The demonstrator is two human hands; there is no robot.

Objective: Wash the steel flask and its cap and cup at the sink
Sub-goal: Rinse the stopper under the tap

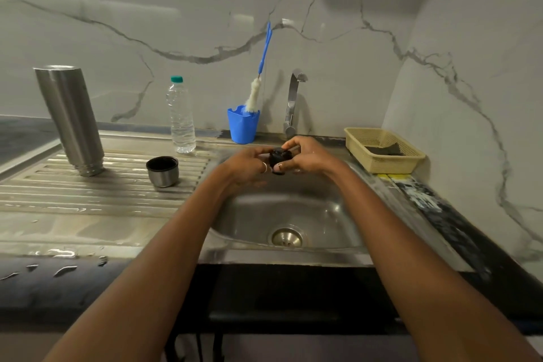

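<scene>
Both hands meet over the far edge of the sink, just in front of the tap. The left hand and right hand hold the small black cap between them, fingers of each curled round it and clamped on its sides; a ring shows on one left finger.

On the ribbed, wet drainboard left of the sink, the steel flask stands mouth down. Its cup sits open side up, nearer the sink, apart from the flask.

Behind the sink's left corner stands a clear water bottle with a green top. Beside it is a blue holder with a bottle brush leaning against the wall. Right of the sink, on the dark tabletop, a cream basket holds a dark cloth.
</scene>
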